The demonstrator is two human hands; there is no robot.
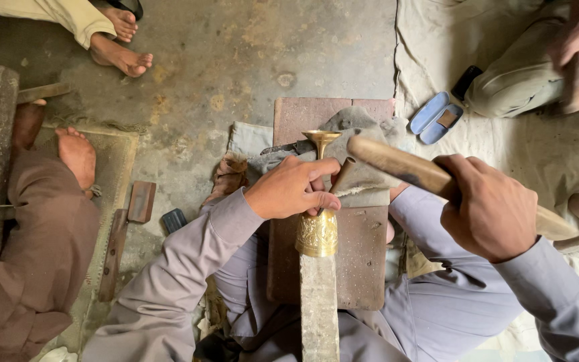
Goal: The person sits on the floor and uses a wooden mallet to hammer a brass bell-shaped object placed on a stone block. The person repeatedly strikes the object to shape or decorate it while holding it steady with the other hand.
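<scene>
Goblet (317, 228), brass, sits on the stake (319, 308) w/ foot pointing away. Our left hand (289, 189) has fingers curled tight round its stem; right hand (487, 208) fists the mallet (410, 169), raised. We'd keep taps light, brace firmly, thumb clear of strike.

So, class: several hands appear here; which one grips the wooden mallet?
The wearer's right hand grips the wooden mallet; the left hand holds the engraved brass goblet.

Left hand (293, 189) curled in a grip, right hand (487, 208) fisted and raised, both forearms converging.
</scene>
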